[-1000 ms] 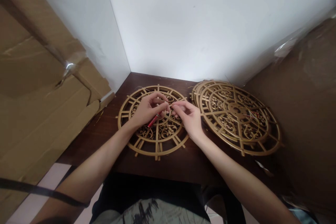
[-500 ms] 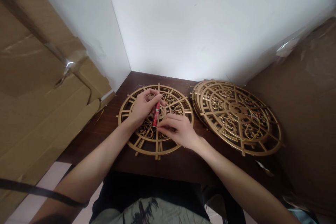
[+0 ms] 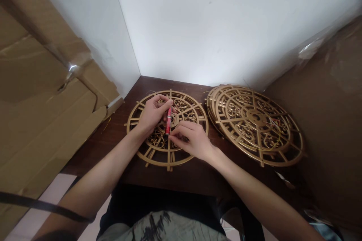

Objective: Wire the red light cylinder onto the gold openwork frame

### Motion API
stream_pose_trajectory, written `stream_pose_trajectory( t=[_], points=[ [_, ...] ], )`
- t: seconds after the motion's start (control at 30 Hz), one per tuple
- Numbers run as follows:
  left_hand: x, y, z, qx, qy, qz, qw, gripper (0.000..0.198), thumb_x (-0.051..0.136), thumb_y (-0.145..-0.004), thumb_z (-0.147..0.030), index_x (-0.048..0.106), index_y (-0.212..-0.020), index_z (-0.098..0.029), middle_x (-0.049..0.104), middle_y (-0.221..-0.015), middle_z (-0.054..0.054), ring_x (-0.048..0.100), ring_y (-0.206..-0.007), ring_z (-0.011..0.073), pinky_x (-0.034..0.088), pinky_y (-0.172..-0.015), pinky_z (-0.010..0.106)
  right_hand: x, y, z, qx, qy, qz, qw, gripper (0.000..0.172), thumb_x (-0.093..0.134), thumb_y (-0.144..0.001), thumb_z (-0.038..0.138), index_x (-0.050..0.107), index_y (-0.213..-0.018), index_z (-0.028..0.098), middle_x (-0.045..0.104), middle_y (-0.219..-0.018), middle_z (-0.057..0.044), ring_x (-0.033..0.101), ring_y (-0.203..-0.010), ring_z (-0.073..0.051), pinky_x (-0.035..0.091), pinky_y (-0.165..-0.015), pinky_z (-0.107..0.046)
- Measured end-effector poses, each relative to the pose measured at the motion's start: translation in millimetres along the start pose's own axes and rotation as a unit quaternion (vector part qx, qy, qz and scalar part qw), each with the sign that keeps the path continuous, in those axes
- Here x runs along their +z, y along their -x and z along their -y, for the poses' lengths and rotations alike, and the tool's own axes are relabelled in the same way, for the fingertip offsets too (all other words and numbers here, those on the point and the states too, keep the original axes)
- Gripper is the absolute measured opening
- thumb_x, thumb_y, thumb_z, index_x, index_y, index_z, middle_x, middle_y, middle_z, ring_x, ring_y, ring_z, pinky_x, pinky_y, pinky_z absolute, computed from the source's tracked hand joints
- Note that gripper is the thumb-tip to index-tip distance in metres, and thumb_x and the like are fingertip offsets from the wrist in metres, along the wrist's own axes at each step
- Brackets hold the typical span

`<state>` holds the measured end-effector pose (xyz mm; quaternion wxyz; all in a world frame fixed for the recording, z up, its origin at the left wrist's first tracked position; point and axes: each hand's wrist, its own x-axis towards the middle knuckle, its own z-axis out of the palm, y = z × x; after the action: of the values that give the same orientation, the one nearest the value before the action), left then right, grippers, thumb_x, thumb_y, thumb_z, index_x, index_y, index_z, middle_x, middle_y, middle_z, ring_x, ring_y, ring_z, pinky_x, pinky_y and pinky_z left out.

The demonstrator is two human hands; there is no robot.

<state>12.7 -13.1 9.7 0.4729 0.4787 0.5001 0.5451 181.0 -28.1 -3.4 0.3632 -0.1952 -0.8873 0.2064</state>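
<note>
A slim red cylinder [image 3: 168, 123] with a pale band around it stands over the middle of a gold round openwork frame [image 3: 169, 163]; its exact kind cannot be made out. My left hand [image 3: 154, 112] grips its far end between thumb and curled fingers. Close to its near end, the thumb and fingertips of my right hand [image 3: 192, 137] are pinched together, touching or almost touching the cylinder. What the right fingertips hold, if anything, is too small to see. Both hands partly cover the frame's scrollwork and hub.
More gold frames [image 3: 256, 120] lie stacked to the right, with thin coloured wires [image 3: 278, 130] on top. Cardboard [image 3: 51, 113] borders the dark brown table [image 3: 181, 179] on the left, and a brown box [image 3: 325, 120] on the right. A white wall [image 3: 209, 37] rises behind.
The red cylinder stands slightly more upright and its dark near end shows a little more. Both hands keep almost the same place and grip.
</note>
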Motion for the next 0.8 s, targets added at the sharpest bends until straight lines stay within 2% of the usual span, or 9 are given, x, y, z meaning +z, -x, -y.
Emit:
stream_pose_trajectory(
  t=[0.2,0.3,0.4,0.6,0.8],
  points=[
    [1.5,0.6,-0.5,0.005,-0.008,-0.007,1.0,0.029,0.066,-0.074,-0.038,0.049,-0.08,-0.016,0.067,-0.065,0.002,0.049,-0.04,0.0067,0.037,-0.037,0.016,1.3,0.8,1.2,0.019,0.008,-0.007,1.0,0.016,0.051,-0.089,0.027,0.059,-0.079,0.017,0.057,-0.07,-0.001,0.053,-0.064,-0.011,0.043,-0.063,-0.022],
    [2.1,0.7,-1.4,0.004,-0.009,-0.005,1.0,0.029,0.067,-0.074,-0.037,0.048,-0.079,-0.016,0.067,-0.064,0.002,0.048,-0.039,0.0061,0.037,-0.037,0.016,1.7,1.1,1.9,0.035,0.004,-0.008,0.999,0.011,0.053,-0.087,0.027,0.059,-0.089,0.017,0.06,-0.074,-0.002,0.055,-0.066,-0.011,0.045,-0.066,-0.023],
    [2.7,0.8,-2.4,0.005,-0.012,-0.004,1.0,0.029,0.067,-0.073,-0.036,0.047,-0.078,-0.016,0.067,-0.064,0.002,0.049,-0.038,0.0064,0.038,-0.037,0.016,1.8,0.5,2.7,0.03,0.016,-0.003,0.999,0.016,0.053,-0.084,0.021,0.057,-0.099,0.018,0.064,-0.081,-0.002,0.057,-0.067,-0.012,0.046,-0.07,-0.024],
    [2.8,1.3,-2.4,-0.005,-0.017,0.011,1.0,0.031,0.068,-0.072,-0.037,0.044,-0.077,-0.017,0.066,-0.061,0.001,0.05,-0.035,0.0069,0.036,-0.035,0.016,2.9,-1.5,4.0,-0.012,0.061,0.009,0.998,0.017,0.048,-0.082,0.014,0.06,-0.092,0.019,0.064,-0.076,-0.003,0.056,-0.067,-0.013,0.045,-0.07,-0.026],
    [3.4,1.7,-4.7,-0.001,-0.029,0.01,1.0,0.033,0.069,-0.071,-0.036,0.043,-0.075,-0.017,0.061,-0.052,-0.002,0.052,-0.037,0.0091,0.039,-0.037,0.017,6.4,0.6,2.6,-0.001,0.082,-0.002,0.997,0.017,0.048,-0.079,0.012,0.061,-0.089,0.019,0.061,-0.072,-0.002,0.053,-0.067,-0.014,0.043,-0.069,-0.026]
  ],
)
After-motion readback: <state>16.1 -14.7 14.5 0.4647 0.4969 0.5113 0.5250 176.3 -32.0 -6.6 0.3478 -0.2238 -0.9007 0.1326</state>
